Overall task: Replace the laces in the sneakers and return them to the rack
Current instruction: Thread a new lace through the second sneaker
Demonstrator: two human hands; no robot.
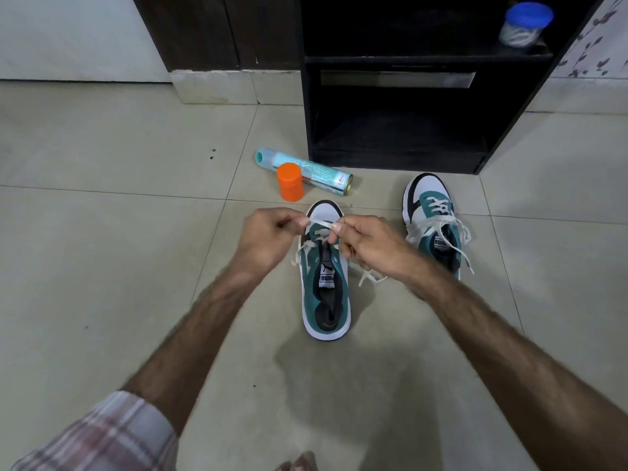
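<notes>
A green, white and black sneaker (327, 297) stands on the tiled floor in front of me, toe pointing away. Its cream lace (321, 223) is threaded only through the eyelets near the toe. My left hand (268, 237) pinches one part of that lace above the toe. My right hand (368, 244) pinches the lace close beside it, and a loose end hangs below that hand. The lace runs taut between the two hands. A second matching sneaker (433, 220) stands to the right, its cream lace threaded loosely with the ends lying free.
A black shoe rack (396, 154) with dark open shelves stands just behind the sneakers. A blue-lidded jar (525, 23) sits on its upper shelf. An orange cap (290, 181) and a lying spray can (306, 169) are on the floor left of the rack.
</notes>
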